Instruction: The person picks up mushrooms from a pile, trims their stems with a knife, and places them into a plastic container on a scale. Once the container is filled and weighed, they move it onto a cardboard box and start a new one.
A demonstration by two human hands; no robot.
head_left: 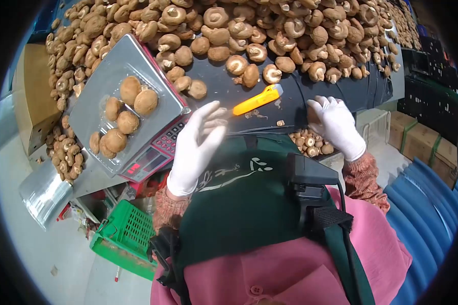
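Observation:
My left hand (196,145), in a white glove, is open beside the scale's keypad, fingers apart and nothing in them. My right hand (337,124), also gloved, is curled at the table's near edge around a brown mushroom (313,116), mostly hidden by the fingers. A clear plastic tray (130,119) with several mushrooms (127,122) rests on the scale (99,91), left of my left hand. Between the hands, a yellow utility knife (257,100) lies on the dark table (221,86).
A large heap of shiitake mushrooms (216,35) covers the far side of the table. Below its near edge, more mushrooms (310,142) sit low down. A green basket (124,231) and a shiny metal container (46,193) are at left; cardboard boxes (417,137) stand at right.

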